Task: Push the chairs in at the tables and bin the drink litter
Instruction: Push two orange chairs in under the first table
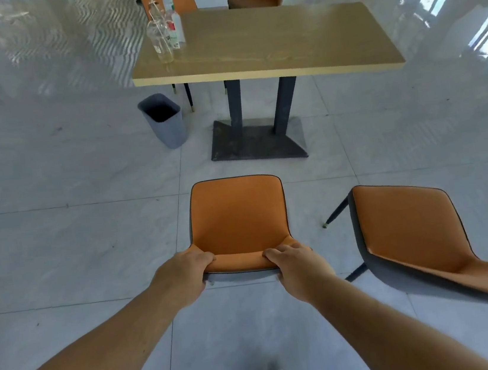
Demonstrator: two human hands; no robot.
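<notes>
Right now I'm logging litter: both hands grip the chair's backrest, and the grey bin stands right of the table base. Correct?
Not quite. The head view shows the grey bin left of the table base. Left hand and right hand do grip the chair's backrest.

Bare floor between held chair and table; second chair right.

The right-hand chair runs off the frame's edge; bottle labels are unreadable.
</notes>
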